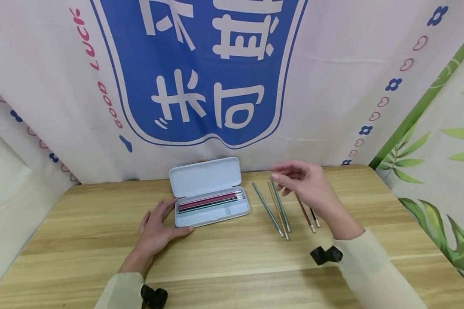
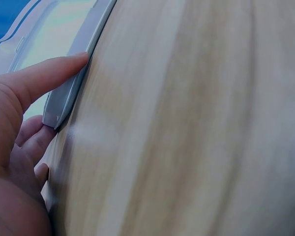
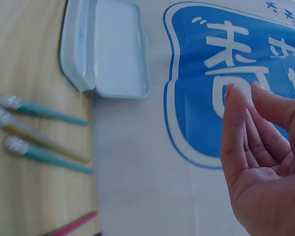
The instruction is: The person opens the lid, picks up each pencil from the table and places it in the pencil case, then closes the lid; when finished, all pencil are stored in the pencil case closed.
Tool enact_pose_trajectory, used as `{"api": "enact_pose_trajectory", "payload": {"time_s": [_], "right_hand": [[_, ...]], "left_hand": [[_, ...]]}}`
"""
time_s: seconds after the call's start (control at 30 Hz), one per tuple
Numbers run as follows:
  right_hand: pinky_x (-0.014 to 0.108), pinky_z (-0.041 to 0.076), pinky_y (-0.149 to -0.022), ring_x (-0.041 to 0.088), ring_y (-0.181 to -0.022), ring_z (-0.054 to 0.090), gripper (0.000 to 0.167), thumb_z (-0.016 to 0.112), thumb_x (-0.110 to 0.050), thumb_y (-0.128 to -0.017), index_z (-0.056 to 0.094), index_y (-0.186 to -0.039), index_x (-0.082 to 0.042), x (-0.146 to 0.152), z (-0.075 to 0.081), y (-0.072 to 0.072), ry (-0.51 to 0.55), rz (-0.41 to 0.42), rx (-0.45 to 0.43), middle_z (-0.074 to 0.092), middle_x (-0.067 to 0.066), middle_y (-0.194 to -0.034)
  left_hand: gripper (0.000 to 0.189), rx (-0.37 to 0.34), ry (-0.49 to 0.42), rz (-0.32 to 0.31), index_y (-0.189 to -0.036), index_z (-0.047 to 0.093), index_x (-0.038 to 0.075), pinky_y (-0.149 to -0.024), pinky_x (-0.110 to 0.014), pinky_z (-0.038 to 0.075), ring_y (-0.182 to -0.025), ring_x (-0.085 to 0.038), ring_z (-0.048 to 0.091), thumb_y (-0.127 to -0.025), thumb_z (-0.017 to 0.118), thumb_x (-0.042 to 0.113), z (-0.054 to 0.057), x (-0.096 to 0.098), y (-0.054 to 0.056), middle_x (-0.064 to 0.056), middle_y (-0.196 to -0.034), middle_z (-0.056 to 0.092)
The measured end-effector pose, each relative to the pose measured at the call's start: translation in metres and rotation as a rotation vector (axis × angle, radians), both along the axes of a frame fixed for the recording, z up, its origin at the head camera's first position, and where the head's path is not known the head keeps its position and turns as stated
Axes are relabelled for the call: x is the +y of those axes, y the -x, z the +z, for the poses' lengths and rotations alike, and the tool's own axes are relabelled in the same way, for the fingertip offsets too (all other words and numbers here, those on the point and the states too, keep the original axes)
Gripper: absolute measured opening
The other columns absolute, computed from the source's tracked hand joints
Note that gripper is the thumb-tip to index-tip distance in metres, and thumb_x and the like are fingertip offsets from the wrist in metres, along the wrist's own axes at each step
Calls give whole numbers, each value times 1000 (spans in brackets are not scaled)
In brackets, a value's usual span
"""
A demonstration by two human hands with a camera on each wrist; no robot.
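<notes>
A light blue pencil case (image 1: pixel 205 218) lies with its lid (image 1: pixel 205 176) raised against the backdrop. Inside, several pencils (image 1: pixel 209 201), dark red and dark green among them, lie side by side. My left hand (image 1: pixel 154 231) grips the case's left end, the thumb on the front edge (image 2: pixel 71 96) and the other fingers round the side. Raised over the loose pencils, my right hand (image 1: pixel 307 182) has bent fingers and nothing between thumb and fingertips. Below it lie a teal pencil (image 1: pixel 268 210), a yellow pencil (image 1: pixel 279 210) and a second teal pencil (image 1: pixel 281 208).
Right of these lie a red pencil (image 1: pixel 306 214) and a dark pencil (image 1: pixel 314 217), their upper parts hidden by my right hand. The wooden table (image 1: pixel 232 266) ends at a white cloth backdrop (image 1: pixel 325 107) with a blue emblem.
</notes>
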State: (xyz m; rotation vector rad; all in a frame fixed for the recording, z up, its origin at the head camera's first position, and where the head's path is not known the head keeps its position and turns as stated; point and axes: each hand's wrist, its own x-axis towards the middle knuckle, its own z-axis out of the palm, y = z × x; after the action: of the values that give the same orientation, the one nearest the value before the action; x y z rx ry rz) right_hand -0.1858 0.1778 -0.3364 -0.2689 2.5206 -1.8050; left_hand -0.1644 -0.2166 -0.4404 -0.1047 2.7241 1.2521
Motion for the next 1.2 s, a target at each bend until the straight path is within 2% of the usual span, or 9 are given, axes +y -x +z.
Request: {"api": "enact_pose_trajectory", "payload": {"time_s": [0.13,0.37,0.43,0.6,0.7,0.9,1.2], "right_hand": [[32,68,-84,18,-90,80,36,78,-24,-101,73,-129,-2,17,-9,-14,4,-57,-51,78,18,-116],[33,67,-89,16,-92,81,42,76,-22,-102,68,-135,4,52,-39,-27,-2,-138,-114,80,9,-109],[35,68,-90,17,-93,81,43,76,-19,-103,66,-135,6,60,-48,-28,9,-149,-126,79,13,-113],[32,67,-89,15,-96,80,44,74,-17,-104,64,-138,9,79,-67,-28,1,-151,-195,76,18,-120],[29,67,-88,12,-95,78,47,74,-17,-103,61,-139,10,87,-75,-25,12,-162,-245,77,13,-118],[27,67,-84,10,-89,78,48,76,-14,-101,60,-137,14,99,-86,-21,60,-184,-319,81,1,-103],[26,66,-77,9,-85,76,44,77,-18,-101,65,-131,12,105,-94,-20,-10,-170,-360,80,-2,-99]], "left_hand": [[106,-5,4,4,-165,37,18,-134,-62,-11,-171,-37,1,-80,94,44,0,-1,0,-16,-175,36],[106,1,7,2,-165,37,19,-134,-63,-11,-171,-37,1,-80,94,45,-1,-1,0,-15,-175,36],[106,3,7,1,-166,37,19,-134,-63,-11,-171,-37,2,-80,94,45,-2,-1,0,-15,-175,36],[106,3,6,1,-166,37,19,-134,-63,-11,-171,-37,2,-80,94,45,-2,-1,0,-15,-175,37],[106,0,4,3,-166,37,19,-134,-62,-11,-171,-37,2,-80,94,45,-2,-1,-1,-15,-175,37],[106,-2,0,4,-165,37,19,-134,-62,-11,-171,-37,2,-80,95,44,-3,0,-1,-15,-175,36],[106,1,12,-2,-166,37,19,-134,-62,-11,-171,-37,1,-80,94,45,-2,0,0,-15,-175,36]]}}
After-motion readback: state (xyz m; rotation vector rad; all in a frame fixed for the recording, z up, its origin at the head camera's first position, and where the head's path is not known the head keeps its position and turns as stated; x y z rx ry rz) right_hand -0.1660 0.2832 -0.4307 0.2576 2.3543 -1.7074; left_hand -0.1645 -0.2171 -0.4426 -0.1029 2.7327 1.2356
